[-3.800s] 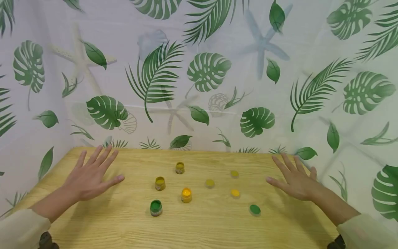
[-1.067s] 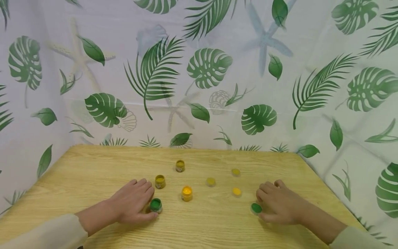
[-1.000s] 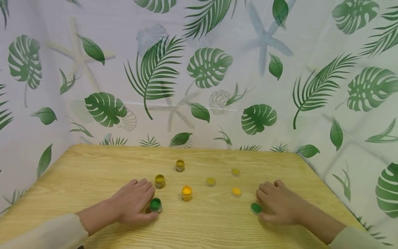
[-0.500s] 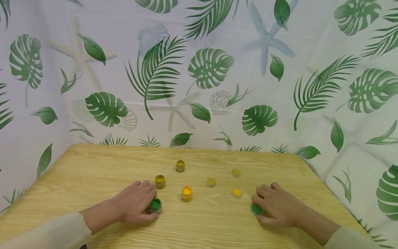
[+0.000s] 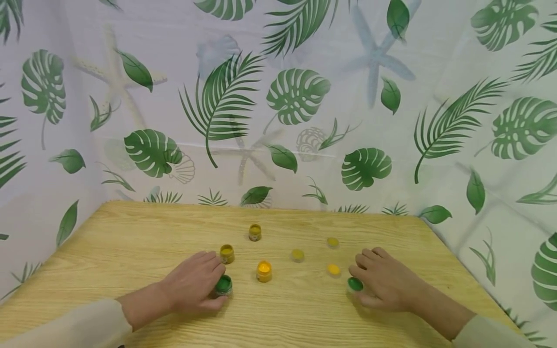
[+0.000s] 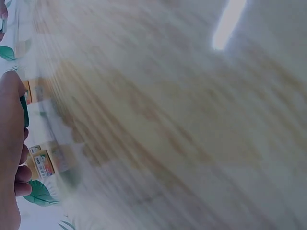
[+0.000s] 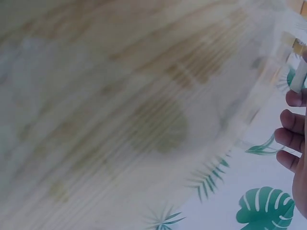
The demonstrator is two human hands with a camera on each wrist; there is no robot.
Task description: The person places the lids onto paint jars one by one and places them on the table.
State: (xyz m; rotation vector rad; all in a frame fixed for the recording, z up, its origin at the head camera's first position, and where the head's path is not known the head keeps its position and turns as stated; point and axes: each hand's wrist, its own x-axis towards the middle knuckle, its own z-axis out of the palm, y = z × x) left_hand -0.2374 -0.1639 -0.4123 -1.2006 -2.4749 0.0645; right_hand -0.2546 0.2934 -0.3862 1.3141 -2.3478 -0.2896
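Note:
My left hand (image 5: 193,282) holds a small open jar of green paint (image 5: 224,284) between thumb and fingers; in the left wrist view only a green edge (image 6: 24,112) of it shows beside the hand. My right hand (image 5: 387,280) pinches a round lid with a green inner face (image 5: 355,284). Its pale rim (image 7: 300,76) appears between the fingers in the right wrist view. Between the hands stand open jars of orange-yellow paint (image 5: 264,271), mustard paint (image 5: 227,253) and darker mustard paint (image 5: 255,232).
Right of the jars lie a yellow lid (image 5: 333,269) and two dull yellow lids, one nearer the middle (image 5: 298,255) and one further back (image 5: 332,242). The wooden table (image 5: 287,319) ends at a leaf-printed cloth (image 5: 296,174).
Both hands have come down from open, spread positions onto the green jar and green lid. Lately the right hand has closed on the lid and shifted it slightly; the left moved slightly right with the jar.

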